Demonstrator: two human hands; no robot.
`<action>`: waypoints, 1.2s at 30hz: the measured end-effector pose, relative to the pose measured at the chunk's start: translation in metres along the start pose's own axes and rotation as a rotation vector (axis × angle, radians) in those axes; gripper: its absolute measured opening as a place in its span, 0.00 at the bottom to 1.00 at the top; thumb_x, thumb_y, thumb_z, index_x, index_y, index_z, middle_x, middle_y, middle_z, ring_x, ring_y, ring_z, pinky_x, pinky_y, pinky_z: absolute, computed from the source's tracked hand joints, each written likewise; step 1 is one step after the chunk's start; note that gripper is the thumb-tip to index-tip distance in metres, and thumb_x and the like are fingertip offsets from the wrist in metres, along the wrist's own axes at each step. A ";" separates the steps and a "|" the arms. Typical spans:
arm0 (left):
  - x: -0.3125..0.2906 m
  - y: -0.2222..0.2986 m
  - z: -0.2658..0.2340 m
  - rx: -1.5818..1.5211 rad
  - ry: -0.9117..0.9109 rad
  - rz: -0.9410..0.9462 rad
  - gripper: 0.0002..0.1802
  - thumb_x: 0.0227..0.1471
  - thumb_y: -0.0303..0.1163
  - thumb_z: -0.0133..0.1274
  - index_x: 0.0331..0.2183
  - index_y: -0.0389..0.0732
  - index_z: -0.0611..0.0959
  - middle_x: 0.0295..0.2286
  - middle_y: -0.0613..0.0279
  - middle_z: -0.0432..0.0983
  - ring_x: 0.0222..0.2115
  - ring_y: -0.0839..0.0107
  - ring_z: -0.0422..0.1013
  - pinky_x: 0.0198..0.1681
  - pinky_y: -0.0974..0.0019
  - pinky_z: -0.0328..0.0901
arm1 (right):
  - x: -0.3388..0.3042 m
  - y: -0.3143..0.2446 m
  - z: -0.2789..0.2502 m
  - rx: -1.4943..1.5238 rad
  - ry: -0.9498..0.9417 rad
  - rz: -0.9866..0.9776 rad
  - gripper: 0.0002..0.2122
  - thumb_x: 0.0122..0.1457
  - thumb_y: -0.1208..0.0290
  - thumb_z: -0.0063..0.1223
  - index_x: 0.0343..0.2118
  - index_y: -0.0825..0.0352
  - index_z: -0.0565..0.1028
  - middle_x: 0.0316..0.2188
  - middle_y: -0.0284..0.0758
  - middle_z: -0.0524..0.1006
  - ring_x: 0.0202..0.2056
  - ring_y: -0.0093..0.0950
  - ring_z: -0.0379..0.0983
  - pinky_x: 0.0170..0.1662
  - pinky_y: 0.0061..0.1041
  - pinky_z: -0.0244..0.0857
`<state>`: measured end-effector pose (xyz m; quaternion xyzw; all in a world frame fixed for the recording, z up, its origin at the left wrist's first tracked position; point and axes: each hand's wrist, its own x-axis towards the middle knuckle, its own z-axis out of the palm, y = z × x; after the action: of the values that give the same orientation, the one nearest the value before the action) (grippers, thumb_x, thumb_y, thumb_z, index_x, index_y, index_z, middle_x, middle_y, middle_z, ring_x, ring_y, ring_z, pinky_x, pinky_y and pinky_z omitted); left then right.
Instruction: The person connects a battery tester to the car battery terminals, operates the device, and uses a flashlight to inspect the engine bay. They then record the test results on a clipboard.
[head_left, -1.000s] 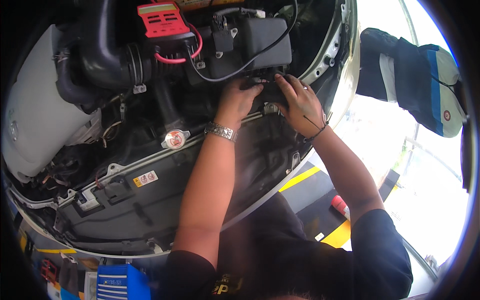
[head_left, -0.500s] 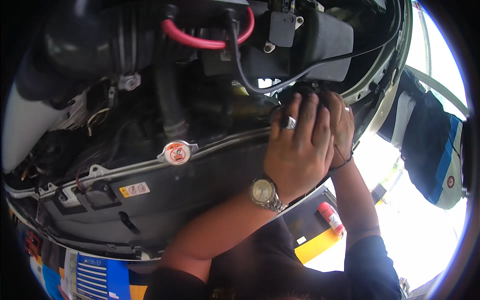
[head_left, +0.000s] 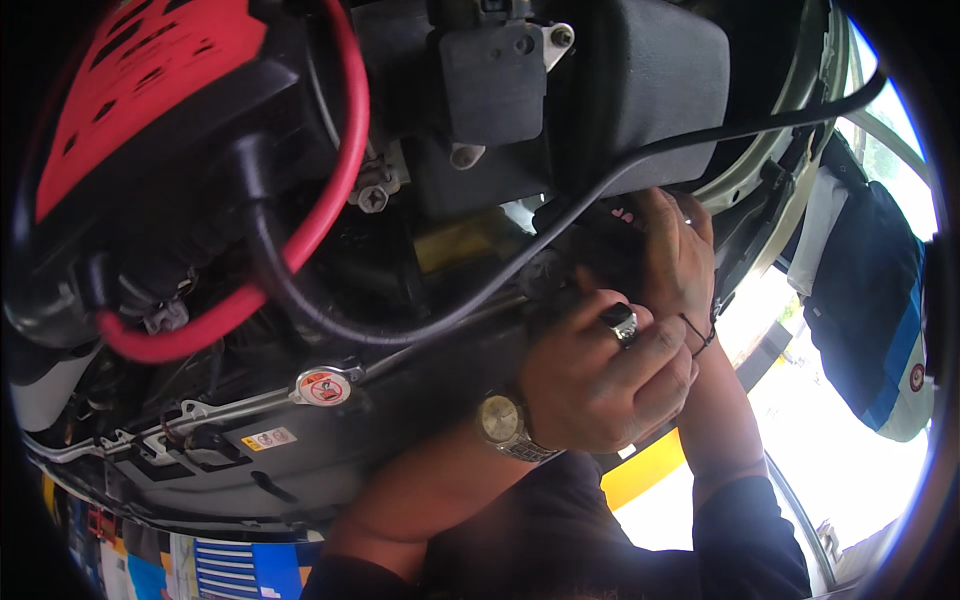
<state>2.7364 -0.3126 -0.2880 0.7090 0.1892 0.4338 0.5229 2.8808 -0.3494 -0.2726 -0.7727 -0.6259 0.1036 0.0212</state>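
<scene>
A person leans over a car's engine bay with 2 bare hands close together, the right hand (head_left: 680, 250) curled over a dark part (head_left: 600, 222) just below a black plastic box (head_left: 660, 85); how firmly it grips cannot be told. Nearer the camera, the left hand (head_left: 600, 385), wearing a ring (head_left: 620, 322) and a metal-banded wristwatch (head_left: 508, 425), has its fingers bent in a narrow curl, and whether they hold anything cannot be seen. A black cable (head_left: 640, 158) sweeps past above both hands from a red-and-black device (head_left: 150, 90) at upper left, where a red cable (head_left: 352, 120) also loops. A round metal cap (head_left: 325, 387) sits left of the left hand
</scene>
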 end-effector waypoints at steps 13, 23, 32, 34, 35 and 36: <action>-0.004 0.009 0.002 -0.090 0.166 0.112 0.10 0.43 0.33 0.62 0.21 0.44 0.76 0.29 0.62 0.77 0.22 0.72 0.70 0.31 0.64 0.66 | -0.006 -0.016 -0.003 0.154 0.180 0.154 0.40 0.34 0.72 0.74 0.54 0.71 0.66 0.45 0.50 0.73 0.41 0.46 0.77 0.43 0.35 0.72; -0.026 0.044 -0.043 -0.027 0.151 0.142 0.14 0.48 0.35 0.61 0.36 0.44 0.76 0.43 0.56 0.75 0.36 0.67 0.72 0.34 0.62 0.68 | -0.006 0.009 -0.007 0.302 0.228 -0.481 0.37 0.36 0.68 0.79 0.53 0.60 0.70 0.47 0.51 0.70 0.40 0.46 0.77 0.37 0.35 0.74; -0.062 0.018 -0.041 -0.191 0.143 -0.518 0.41 0.53 0.34 0.58 0.61 0.24 0.59 0.58 0.30 0.60 0.58 0.41 0.61 0.60 0.49 0.58 | -0.006 0.013 -0.009 0.854 -0.006 -0.237 0.22 0.49 0.70 0.71 0.47 0.58 0.73 0.50 0.51 0.68 0.46 0.42 0.74 0.45 0.32 0.70; -0.057 0.016 -0.037 -0.232 0.156 -0.519 0.41 0.53 0.33 0.58 0.61 0.25 0.60 0.58 0.31 0.60 0.58 0.41 0.61 0.60 0.49 0.57 | -0.001 0.015 -0.017 0.886 -0.076 -0.232 0.20 0.50 0.71 0.69 0.46 0.58 0.74 0.51 0.51 0.68 0.47 0.42 0.74 0.46 0.33 0.70; -0.058 0.014 -0.038 -0.213 0.127 -0.498 0.41 0.54 0.34 0.58 0.61 0.26 0.59 0.59 0.32 0.59 0.59 0.43 0.60 0.61 0.49 0.56 | 0.000 0.014 -0.021 0.842 -0.090 -0.247 0.20 0.50 0.71 0.69 0.46 0.58 0.74 0.51 0.51 0.68 0.47 0.43 0.74 0.47 0.34 0.70; -0.059 0.013 -0.038 -0.195 0.100 -0.476 0.41 0.54 0.34 0.58 0.62 0.26 0.58 0.60 0.33 0.57 0.60 0.44 0.58 0.62 0.49 0.55 | -0.001 0.014 -0.023 0.798 -0.104 -0.262 0.20 0.50 0.72 0.69 0.46 0.58 0.74 0.51 0.52 0.69 0.47 0.43 0.74 0.47 0.35 0.70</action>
<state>2.6706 -0.3389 -0.2978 0.5684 0.3335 0.3489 0.6663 2.8980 -0.3509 -0.2524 -0.6115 -0.6300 0.3731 0.3000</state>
